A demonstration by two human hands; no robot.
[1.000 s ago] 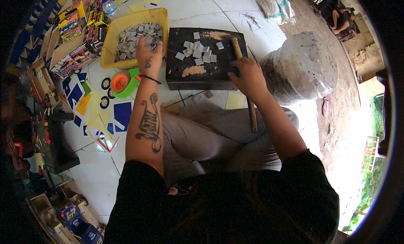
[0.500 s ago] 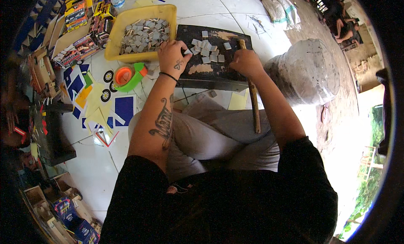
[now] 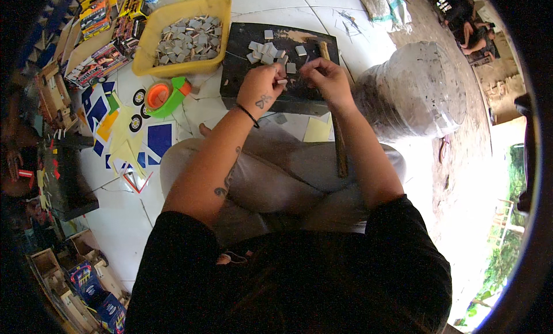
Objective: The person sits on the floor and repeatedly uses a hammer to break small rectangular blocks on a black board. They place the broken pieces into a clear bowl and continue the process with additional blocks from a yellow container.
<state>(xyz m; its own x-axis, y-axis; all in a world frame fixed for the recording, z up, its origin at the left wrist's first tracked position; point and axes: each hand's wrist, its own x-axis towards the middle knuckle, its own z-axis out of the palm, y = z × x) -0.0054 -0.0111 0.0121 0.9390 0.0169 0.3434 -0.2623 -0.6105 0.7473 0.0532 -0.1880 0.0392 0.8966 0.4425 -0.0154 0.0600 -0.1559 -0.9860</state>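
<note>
My left hand point(image 3: 260, 85) is closed in a pinch over the front of a low black block point(image 3: 245, 43). A small grey square piece point(image 3: 281, 81) with a pale wooden edge is between its fingertips. My right hand point(image 3: 329, 83) is just to the right, fingertips pressed together; whatever they hold is too small to make out. Several similar grey squares point(image 3: 266, 50) lie in a loose pile on the block, beyond my hands. A wooden stick point(image 3: 341, 152), perhaps a tool handle, runs from the block's right side toward my right knee, partly behind my right forearm.
Left of the block stands a yellow tub point(image 3: 144, 48) of grey squares. Nearer lie an orange and green tape dispenser point(image 3: 167, 97), black wheels point(image 3: 136, 122) and coloured paper scraps point(image 3: 159, 141). Toy truck boxes point(image 3: 98, 63) fill the far left. A large wrapped roll point(image 3: 412, 92) stands at right.
My left hand has moved right and nearer, from the block's left edge, with a grey square now visible in its pinch. My right hand has shifted slightly. The view has also shifted.
</note>
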